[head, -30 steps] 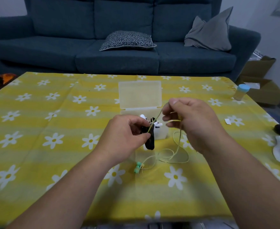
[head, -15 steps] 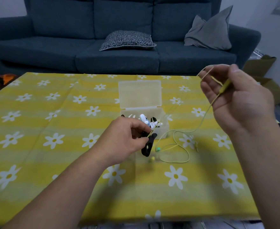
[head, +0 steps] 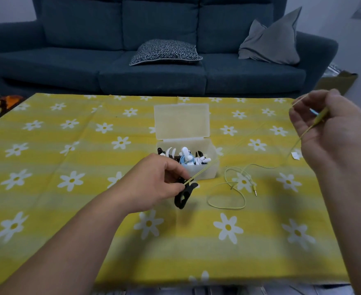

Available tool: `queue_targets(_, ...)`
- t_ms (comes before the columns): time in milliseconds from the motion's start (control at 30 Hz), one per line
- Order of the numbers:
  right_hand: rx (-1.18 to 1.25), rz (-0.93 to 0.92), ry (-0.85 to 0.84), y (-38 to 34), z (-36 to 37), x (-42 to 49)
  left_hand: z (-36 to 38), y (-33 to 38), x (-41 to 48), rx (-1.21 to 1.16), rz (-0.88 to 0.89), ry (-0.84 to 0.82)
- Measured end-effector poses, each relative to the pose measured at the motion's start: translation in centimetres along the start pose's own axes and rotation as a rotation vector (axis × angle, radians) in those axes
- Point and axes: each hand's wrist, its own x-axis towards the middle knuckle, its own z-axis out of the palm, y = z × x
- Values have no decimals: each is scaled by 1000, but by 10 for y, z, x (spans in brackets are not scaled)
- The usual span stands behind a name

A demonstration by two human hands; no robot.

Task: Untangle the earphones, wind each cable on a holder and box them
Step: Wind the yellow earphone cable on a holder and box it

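My left hand (head: pixel 154 184) grips a black cable holder (head: pixel 184 195) just above the table, in front of the box. A thin yellow-green earphone cable (head: pixel 226 206) runs taut from the holder up to my right hand (head: pixel 333 133), which pinches it between thumb and fingers, raised at the right. The rest of the cable lies in loose loops on the cloth, its plug (head: pixel 255 189) to the right. The clear plastic box (head: pixel 214 167) stands open with its lid (head: pixel 181 121) tipped back. It holds several black, white and blue wound earphones (head: pixel 186 157).
A yellow tablecloth (head: pixel 68 209) with white daisies covers the table. A dark blue sofa (head: pixel 154 71) with two cushions stands behind it. A small white scrap (head: pixel 295 155) lies near my right hand. A cardboard box (head: pixel 337 81) is at the far right.
My right hand has swung from beside the left hand out and up to the right, pulling the cable taut. The loose loops have shifted right. My left hand stays on the holder.
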Motion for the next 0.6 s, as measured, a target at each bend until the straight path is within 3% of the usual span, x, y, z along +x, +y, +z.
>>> queue_targets(167,-573,174,276,11,-18,10,-12,0,-3,-168,-37,94)
queue_targets(267,-1023,287,265,27,-20,2,-17,2,-4,-285,-27,170)
queue_targets(333,-1231,211,198,36,-11,-12,-16,5,-4,-320,-14,186)
queue_targets(400,-1161,47,-33,39,5,-29,-13,8,-4,-337,-4,180)
queue_targets(433,-1053,10,-235,40,14,-39,-12,11,-4,-344,1,172)
queue_targets(533,-776,101,-784,50,33,-67,-9,16,-3,-356,32,151)
queue_targets(600,-758,213,-942,56,38,-75,-9,17,-4,-371,54,151)
